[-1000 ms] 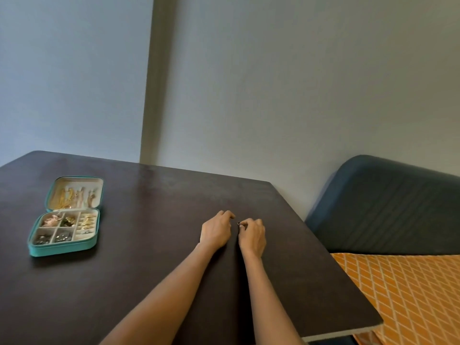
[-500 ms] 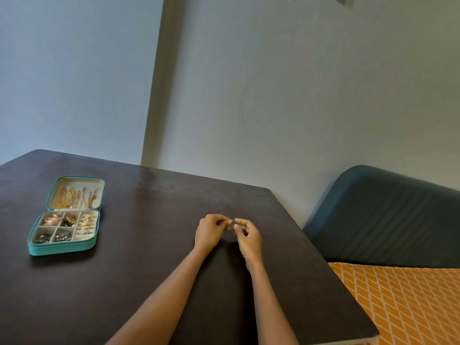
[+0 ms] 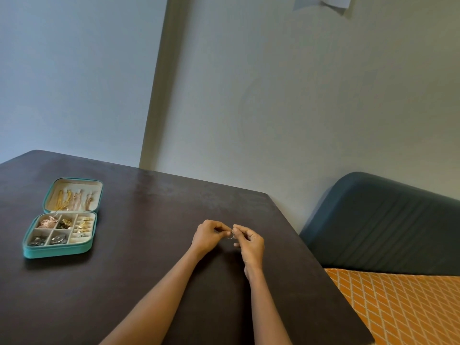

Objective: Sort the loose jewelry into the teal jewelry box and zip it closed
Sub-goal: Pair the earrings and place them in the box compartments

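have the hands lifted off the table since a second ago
Yes. Both hands, left hand and right hand, have risen off the dark table, pinching a small ring between them.

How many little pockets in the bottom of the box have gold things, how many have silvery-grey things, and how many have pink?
In the open teal zip-up jewelry box on the dark wooden table:
Gold pockets: 2
Silvery-grey pockets: 2
Pink pockets: 1
Total: 5
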`<state>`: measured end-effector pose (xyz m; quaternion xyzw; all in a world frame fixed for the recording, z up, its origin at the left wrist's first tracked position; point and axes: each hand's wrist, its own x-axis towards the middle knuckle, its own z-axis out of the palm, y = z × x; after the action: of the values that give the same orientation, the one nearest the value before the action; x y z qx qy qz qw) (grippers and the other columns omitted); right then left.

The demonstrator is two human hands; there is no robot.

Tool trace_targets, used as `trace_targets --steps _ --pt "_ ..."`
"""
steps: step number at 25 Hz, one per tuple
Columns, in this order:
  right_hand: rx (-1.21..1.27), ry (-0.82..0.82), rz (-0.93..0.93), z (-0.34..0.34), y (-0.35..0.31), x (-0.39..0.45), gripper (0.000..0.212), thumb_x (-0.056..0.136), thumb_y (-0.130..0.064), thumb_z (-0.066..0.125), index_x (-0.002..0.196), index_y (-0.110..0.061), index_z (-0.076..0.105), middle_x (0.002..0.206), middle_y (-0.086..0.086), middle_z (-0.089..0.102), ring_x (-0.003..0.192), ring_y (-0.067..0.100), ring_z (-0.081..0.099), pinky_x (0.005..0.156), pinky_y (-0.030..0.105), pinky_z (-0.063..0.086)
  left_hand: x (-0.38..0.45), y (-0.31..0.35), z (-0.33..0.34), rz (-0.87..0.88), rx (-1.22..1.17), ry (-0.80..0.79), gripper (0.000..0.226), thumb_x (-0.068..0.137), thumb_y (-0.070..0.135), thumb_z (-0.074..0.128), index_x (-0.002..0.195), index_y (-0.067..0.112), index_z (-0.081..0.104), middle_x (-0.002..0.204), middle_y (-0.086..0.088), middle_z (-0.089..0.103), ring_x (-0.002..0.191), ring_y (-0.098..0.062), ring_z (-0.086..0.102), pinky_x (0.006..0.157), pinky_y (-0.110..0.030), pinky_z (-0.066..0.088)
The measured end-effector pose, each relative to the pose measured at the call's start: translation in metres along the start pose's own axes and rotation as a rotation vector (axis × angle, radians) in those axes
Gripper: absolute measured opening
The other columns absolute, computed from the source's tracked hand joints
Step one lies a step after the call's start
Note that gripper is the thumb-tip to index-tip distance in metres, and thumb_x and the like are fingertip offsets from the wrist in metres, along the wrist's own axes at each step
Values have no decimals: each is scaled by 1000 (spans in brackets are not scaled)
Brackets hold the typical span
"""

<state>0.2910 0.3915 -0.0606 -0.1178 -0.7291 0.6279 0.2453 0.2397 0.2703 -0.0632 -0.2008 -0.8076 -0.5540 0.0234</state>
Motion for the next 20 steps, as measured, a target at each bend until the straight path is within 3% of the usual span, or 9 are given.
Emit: trace_targets --steps 5,9,11,15,20 --pt "0 -87 -1 3 -2 -11 17 84 -12 70 100 -17 72 91 -1 74 83 13 69 68 21 56 -8 5 -7 -79 -162 83 6 84 16 69 87 15 74 85 2 72 82 -6 66 77 -18 51" --pt "35 -49 -1 13 -8 -31 14 84 -10 69 96 -16 74 87 -2 74 80 12 68 68 19 55 -25 11 -27 -177 -237 -38 7 85 17 68 88 12 71 73 3 66 54 -4 49 48 -14 39" --pt "45 -69 -4 25 -13 -44 12 84 -11 69 93 -17 74 88 -3 74 84 11 69 70 19 55 -32 11 -53 -149 -156 -101 5 84 18 69 85 13 70 70 2 64 49 -5 44 43 -14 36" --pt "28 -167 -26 73 -32 -62 9 85 -14 69 89 -21 73 88 -1 73 82 12 66 68 17 53 -43 13 -135 -87 80 -250 10 83 19 70 90 12 71 71 5 62 55 -5 47 49 -13 40" --pt "47 -283 -92 159 -58 -84 11 84 -10 69 85 -21 72 82 -2 71 71 7 63 70 21 55 -60 -1 -237 -125 400 -181 20 80 18 73 98 9 71 84 1 67 77 -12 60 65 -17 48"
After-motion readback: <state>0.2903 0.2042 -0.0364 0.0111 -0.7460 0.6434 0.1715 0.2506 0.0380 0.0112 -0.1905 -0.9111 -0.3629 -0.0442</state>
